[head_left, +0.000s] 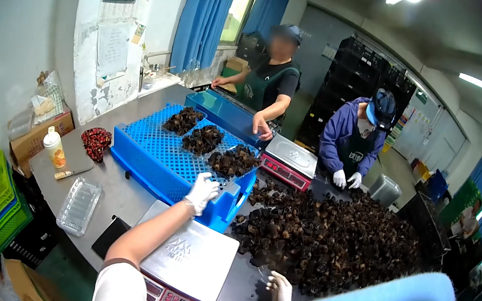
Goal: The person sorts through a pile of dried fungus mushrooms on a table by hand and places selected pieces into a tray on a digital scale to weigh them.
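My left hand (203, 194), in a white glove, is over the near rim of a blue plastic crate (152, 166). Its fingers stretch towards a clear tray of dark, dried-looking wood ear mushrooms (233, 160), with no object visible in them. Two more mushroom portions (193, 131) lie farther back on the crate. Low in the view, my gloved right hand (280, 290) has curled fingers beside a thin clear plastic piece (263, 274), which it seems to grip. A blue shape in front hides part of this hand. Between my arms sits a silver-topped scale (192, 254).
A large mushroom heap (327, 236) spreads over the metal table. A second scale (290, 157) stands beyond the crate. Two co-workers (271, 87) (350, 138) stand across the table. An empty clear box (79, 206), a bottle (54, 148) and a red patterned bundle (96, 144) lie left.
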`<state>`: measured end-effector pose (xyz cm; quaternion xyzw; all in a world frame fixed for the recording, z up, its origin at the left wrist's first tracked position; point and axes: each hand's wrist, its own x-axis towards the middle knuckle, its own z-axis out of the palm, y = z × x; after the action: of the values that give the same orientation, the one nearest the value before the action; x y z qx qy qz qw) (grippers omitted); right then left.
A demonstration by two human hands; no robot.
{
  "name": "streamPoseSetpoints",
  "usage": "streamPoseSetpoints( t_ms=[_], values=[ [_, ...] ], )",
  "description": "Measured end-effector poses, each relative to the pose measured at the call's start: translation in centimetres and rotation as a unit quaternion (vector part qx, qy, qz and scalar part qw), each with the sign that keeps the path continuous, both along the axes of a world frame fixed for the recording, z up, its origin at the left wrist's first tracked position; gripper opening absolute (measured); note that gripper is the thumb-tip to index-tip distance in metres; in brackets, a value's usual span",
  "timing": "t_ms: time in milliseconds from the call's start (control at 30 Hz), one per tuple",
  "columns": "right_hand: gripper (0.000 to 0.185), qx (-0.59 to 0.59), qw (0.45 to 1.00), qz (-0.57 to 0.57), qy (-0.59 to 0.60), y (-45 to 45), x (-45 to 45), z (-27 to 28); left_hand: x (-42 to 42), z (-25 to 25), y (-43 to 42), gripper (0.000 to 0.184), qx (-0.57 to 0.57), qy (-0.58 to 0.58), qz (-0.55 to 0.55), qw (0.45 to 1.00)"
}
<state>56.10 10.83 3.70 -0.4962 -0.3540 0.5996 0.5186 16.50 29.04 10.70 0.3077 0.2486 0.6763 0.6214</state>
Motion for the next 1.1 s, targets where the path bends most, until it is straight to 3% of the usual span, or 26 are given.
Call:
streamPoseSetpoints(
  t_ms=[100, 133, 167, 200, 233, 267, 300, 333, 367, 400, 533, 667, 733, 800, 867, 933, 967, 1033, 1067, 1100],
  values=[
    [0.022, 0.001, 0.998, -0.059, -0.029, -3.3, 2.7, 0.3, -6.8, 1.0, -4.0, 0.034, -0.040, 0.238, 0.206, 0.949],
    [0.021, 0.010, 0.995, -0.081, -0.052, -4.4, 3.6, 0.1, -11.6, -2.2, -3.5, 0.027, 0.017, 0.402, 0.324, 0.856],
    [0.021, 0.023, 0.991, -0.102, -0.081, -5.4, 4.5, -0.1, -15.1, -2.1, -5.6, 0.026, 0.044, 0.528, 0.404, 0.746],
    [0.020, 0.035, 0.985, -0.126, -0.111, -6.5, 5.3, -0.2, -18.5, -2.1, -7.9, 0.025, 0.049, 0.603, 0.456, 0.653],
    [0.020, 0.025, 0.983, -0.150, -0.104, -7.3, 6.2, -0.3, -23.2, -4.3, -9.0, 0.023, 0.005, 0.614, 0.496, 0.614],
    [0.019, 0.013, 0.979, -0.177, -0.100, -8.1, 6.8, -0.2, -26.1, -2.3, -12.0, 0.027, -0.109, 0.698, 0.388, 0.592],
    [0.019, 0.007, 0.974, -0.188, -0.128, -8.7, 7.1, 0.3, -29.9, -4.8, -13.8, 0.037, -0.123, 0.703, 0.430, 0.553],
    [0.019, -0.006, 0.967, -0.200, -0.159, -9.6, 7.8, 0.9, -33.1, -7.5, -16.9, 0.044, -0.120, 0.784, 0.448, 0.413],
    [0.018, -0.018, 0.962, -0.219, -0.161, -10.5, 8.2, 1.2, -34.1, -8.1, -19.5, 0.048, -0.224, 0.774, 0.419, 0.418],
    [0.018, -0.024, 0.957, -0.237, -0.164, -11.0, 8.5, 1.4, -34.8, -9.6, -22.0, 0.042, -0.236, 0.780, 0.423, 0.396],
    [0.019, 0.013, 0.937, -0.231, -0.262, -11.8, 9.5, 1.1, -39.6, -15.3, -29.2, 0.036, -0.300, 0.799, 0.296, 0.429],
    [0.020, 0.027, 0.908, -0.165, -0.385, -12.2, 7.6, 1.3, -40.7, -17.8, -29.9, 0.037, -0.279, 0.764, 0.397, 0.425],
    [0.021, 0.032, 0.857, -0.130, -0.497, -12.6, 6.7, 1.8, -38.1, -15.9, -29.9, 0.036, -0.234, 0.757, 0.377, 0.479],
    [0.027, -0.024, 0.822, -0.079, -0.564, -13.0, 5.9, 2.6, -32.1, -10.7, -29.5, 0.036, -0.190, 0.735, 0.339, 0.556],
    [0.040, 0.025, 0.773, -0.008, -0.634, -13.7, 5.8, 2.2, -28.5, -7.8, -29.3, 0.035, -0.162, 0.706, 0.337, 0.602],
    [0.040, -0.006, 0.772, 0.024, -0.635, -14.2, 5.5, 2.0, -26.2, -6.5, -29.2, 0.032, -0.132, 0.672, 0.366, 0.630],
    [0.039, -0.023, 0.818, -0.005, -0.574, -14.2, 6.8, -0.4, -27.0, -6.4, -29.1, 0.030, -0.129, 0.678, 0.321, 0.649],
    [0.029, -0.078, 0.926, -0.089, -0.357, -13.9, 7.2, -1.2, -27.8, -6.8, -28.6, 0.027, -0.120, 0.693, 0.295, 0.647],
    [0.026, -0.106, 0.959, -0.111, -0.237, -13.7, 7.3, -0.6, -28.0, -6.8, -28.4, 0.025, -0.115, 0.700, 0.281, 0.647],
    [0.024, -0.109, 0.967, -0.105, -0.205, -13.5, 7.2, 0.3, -28.4, -6.8, -28.2, 0.025, -0.140, 0.735, 0.272, 0.605]
  ],
)
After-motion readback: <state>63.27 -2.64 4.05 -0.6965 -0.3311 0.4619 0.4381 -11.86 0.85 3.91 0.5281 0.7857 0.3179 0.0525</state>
